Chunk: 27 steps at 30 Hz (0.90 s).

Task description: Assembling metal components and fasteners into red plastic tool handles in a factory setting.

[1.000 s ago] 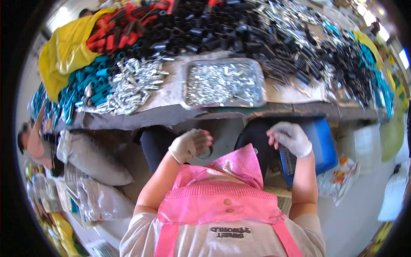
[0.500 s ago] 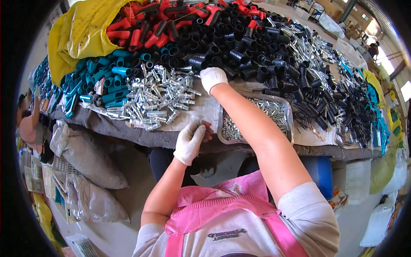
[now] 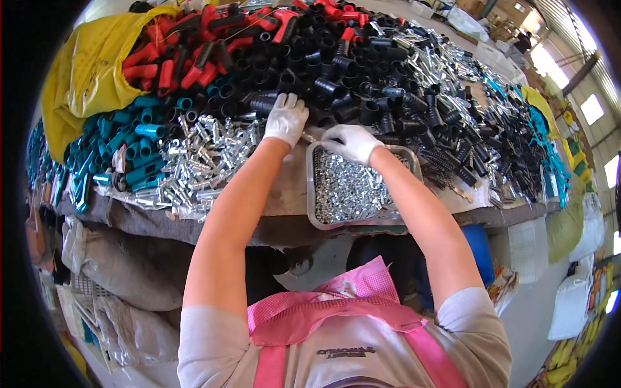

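Head view: a table (image 3: 284, 194) covered with pale and grey cloth curves across the room, heaped with parts. A yellow sack (image 3: 94, 64) lies at its left end, beside red handles (image 3: 197, 68); teal tubes (image 3: 139, 142) and silver fittings (image 3: 210, 152) lie nearer. Black sleeves (image 3: 333, 87) fill the middle, with silver rods (image 3: 424, 55) beyond them to the right. Below the table, a grey sack (image 3: 132, 265) sits at the left and a blue bin (image 3: 477, 252) at the right, on a pale floor (image 3: 533, 301). Bright windows (image 3: 592, 110) show at the upper right.

Both hands wear white gloves. The left hand (image 3: 286, 119) is at the near edge of the sleeves, fingers forward; whether it grips one cannot be told. The right hand (image 3: 352, 143) is over the far edge of a tray (image 3: 311, 191) of small screws (image 3: 346, 191), fingers bent inward. A small metal piece (image 3: 309, 138) lies between the hands, at the right fingertips; whether they pinch it is unclear.
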Each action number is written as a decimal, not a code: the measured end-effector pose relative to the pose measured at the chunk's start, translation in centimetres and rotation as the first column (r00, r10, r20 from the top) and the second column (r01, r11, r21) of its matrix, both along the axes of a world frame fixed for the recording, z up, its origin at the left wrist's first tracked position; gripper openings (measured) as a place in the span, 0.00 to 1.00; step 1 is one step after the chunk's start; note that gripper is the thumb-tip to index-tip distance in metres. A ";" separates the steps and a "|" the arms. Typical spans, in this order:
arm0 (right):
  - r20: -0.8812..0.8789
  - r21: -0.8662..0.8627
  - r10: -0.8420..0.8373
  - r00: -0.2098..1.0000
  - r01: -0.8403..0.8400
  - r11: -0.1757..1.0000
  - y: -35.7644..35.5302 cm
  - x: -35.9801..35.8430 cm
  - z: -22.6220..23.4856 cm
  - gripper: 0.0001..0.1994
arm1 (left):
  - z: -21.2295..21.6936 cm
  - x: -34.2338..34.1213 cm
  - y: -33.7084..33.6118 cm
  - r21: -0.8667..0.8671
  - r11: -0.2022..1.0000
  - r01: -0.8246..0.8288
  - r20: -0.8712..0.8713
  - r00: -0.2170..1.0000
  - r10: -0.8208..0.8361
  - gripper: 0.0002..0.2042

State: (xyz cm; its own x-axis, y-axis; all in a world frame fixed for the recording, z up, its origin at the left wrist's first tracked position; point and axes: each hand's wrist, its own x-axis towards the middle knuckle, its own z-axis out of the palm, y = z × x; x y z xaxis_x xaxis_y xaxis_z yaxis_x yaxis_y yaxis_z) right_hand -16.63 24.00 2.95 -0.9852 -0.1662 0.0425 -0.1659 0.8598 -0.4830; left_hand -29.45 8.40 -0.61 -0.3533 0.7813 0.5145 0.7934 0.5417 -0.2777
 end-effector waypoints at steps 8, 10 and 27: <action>-0.347 -0.388 -0.311 0.885 0.167 0.906 0.7 2.4 0.3 0.25 | 4.9 3.5 0.7 0.581 0.803 0.130 0.030 0.983 -0.181 0.09; -0.561 -0.223 -0.214 0.800 0.103 0.969 -1.5 2.6 1.9 0.32 | 7.2 8.0 0.4 0.836 0.441 -0.327 0.548 0.517 -0.658 0.06; -0.087 -0.725 -0.433 0.897 0.241 0.645 -5.0 14.1 1.4 0.20 | 3.3 -3.0 -7.9 -0.050 0.972 -0.229 0.075 0.970 0.233 0.07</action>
State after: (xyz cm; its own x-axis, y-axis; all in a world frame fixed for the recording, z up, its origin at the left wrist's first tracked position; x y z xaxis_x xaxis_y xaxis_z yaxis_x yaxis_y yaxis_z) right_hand -2.55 19.00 4.34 -0.9081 0.3464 0.2352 -0.1200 0.3228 -0.9388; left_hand -32.41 0.53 2.69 -0.5656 0.6931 0.4469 0.6686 0.7026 -0.2436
